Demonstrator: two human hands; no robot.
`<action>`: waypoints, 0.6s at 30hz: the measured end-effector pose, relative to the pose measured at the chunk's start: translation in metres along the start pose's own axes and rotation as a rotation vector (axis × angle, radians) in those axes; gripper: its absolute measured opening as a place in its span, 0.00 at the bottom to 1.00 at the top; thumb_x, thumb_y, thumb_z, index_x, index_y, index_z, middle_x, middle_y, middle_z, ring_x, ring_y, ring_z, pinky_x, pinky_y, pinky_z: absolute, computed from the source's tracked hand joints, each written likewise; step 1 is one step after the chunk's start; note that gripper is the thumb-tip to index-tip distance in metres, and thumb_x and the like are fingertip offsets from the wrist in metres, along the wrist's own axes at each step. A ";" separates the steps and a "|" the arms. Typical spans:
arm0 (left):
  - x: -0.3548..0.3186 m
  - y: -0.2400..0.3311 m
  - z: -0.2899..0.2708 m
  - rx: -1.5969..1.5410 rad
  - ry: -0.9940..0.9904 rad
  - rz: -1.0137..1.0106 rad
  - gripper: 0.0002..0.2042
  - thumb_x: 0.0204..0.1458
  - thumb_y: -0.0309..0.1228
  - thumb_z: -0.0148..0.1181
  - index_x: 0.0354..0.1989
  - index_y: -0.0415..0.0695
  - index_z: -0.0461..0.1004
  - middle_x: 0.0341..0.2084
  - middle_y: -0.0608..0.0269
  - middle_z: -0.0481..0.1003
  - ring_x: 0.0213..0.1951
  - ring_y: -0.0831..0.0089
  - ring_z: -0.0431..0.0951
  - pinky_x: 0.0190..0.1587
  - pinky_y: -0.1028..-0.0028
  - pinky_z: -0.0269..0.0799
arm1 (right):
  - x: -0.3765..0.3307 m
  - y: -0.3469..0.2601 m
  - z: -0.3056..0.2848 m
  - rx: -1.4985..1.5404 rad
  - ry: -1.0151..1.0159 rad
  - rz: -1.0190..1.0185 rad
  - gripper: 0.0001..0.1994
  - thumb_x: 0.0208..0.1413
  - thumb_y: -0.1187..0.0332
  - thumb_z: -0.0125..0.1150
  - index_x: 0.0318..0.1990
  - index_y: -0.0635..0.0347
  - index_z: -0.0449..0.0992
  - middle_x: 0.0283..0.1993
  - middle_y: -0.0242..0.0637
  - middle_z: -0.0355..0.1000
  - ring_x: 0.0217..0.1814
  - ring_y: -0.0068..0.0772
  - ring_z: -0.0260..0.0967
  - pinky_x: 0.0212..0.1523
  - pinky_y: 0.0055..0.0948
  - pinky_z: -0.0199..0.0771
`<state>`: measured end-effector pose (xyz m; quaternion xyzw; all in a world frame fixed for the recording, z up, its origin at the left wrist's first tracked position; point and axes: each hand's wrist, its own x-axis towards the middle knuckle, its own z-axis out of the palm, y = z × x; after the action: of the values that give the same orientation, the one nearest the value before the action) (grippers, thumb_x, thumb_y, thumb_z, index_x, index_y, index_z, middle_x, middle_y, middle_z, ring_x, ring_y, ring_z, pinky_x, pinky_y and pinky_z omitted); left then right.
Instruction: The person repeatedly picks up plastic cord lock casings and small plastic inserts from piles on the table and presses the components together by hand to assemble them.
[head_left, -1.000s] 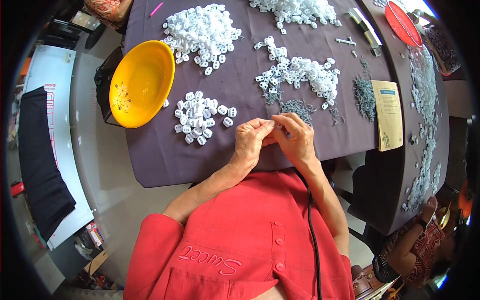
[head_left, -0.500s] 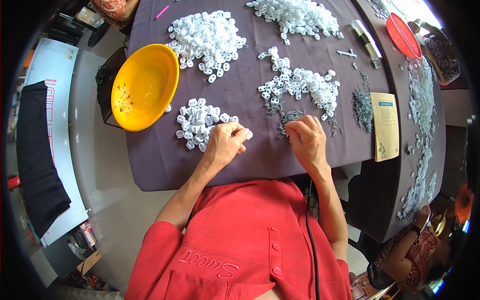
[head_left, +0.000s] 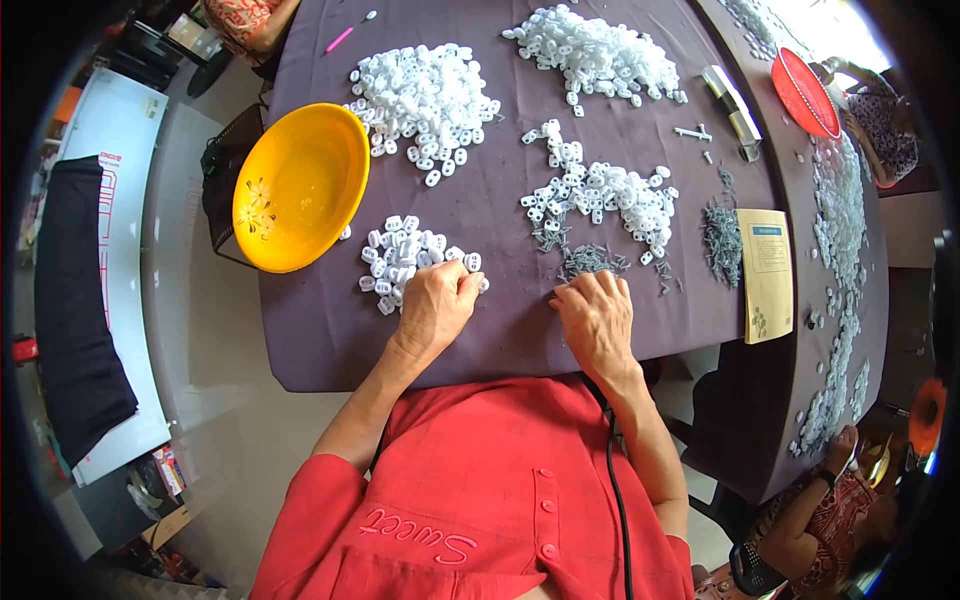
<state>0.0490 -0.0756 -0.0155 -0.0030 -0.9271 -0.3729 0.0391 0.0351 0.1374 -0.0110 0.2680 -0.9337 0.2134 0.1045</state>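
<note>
Dark purple table (head_left: 330, 330) fills the upper frame, with a yellow bowl (head_left: 298, 186) at upper left. Left hand (head_left: 436, 305), fingers curled, touches the small pile of white plastic pieces (head_left: 405, 260) at centre-left. Right hand (head_left: 596, 316) lies palm down, fingertips at the grey metal pins (head_left: 590, 261); any grip cannot be told.

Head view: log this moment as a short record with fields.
Left hand: resting on the near pile of white plastic pieces
Right hand: flat on the purple cloth, fingertips at the small grey metal parts
Grip: cannot tell for either hand
Yellow bowl: left of the near pile, overhanging the table edge
Other piles: white pieces farther back
Booklet: to the right
</note>
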 end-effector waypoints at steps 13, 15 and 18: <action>-0.004 0.035 0.034 -0.279 -0.031 0.078 0.04 0.45 0.24 0.58 0.26 0.37 0.72 0.18 0.59 0.72 0.20 0.77 0.70 0.22 0.76 0.64 | -0.005 0.009 0.012 -0.043 -0.046 -0.057 0.05 0.40 0.74 0.53 0.28 0.57 0.66 0.28 0.36 0.61 0.34 0.37 0.59 0.36 0.33 0.58; -0.002 0.041 0.042 -0.312 -0.044 0.088 0.03 0.45 0.24 0.57 0.26 0.36 0.72 0.18 0.60 0.72 0.19 0.78 0.70 0.22 0.77 0.64 | -0.006 0.012 0.013 0.019 -0.020 -0.050 0.05 0.40 0.75 0.53 0.28 0.58 0.66 0.28 0.36 0.61 0.34 0.37 0.59 0.36 0.33 0.58; 0.003 0.044 0.048 -0.387 -0.128 0.027 0.03 0.47 0.23 0.56 0.30 0.37 0.73 0.20 0.64 0.73 0.17 0.83 0.69 0.20 0.81 0.65 | -0.005 0.015 0.010 0.157 0.079 0.011 0.03 0.43 0.74 0.51 0.27 0.58 0.65 0.28 0.37 0.62 0.33 0.39 0.60 0.35 0.33 0.59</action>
<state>0.0441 -0.0107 -0.0194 -0.0466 -0.8387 -0.5424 -0.0161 0.0305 0.1468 -0.0269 0.2616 -0.9107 0.2970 0.1186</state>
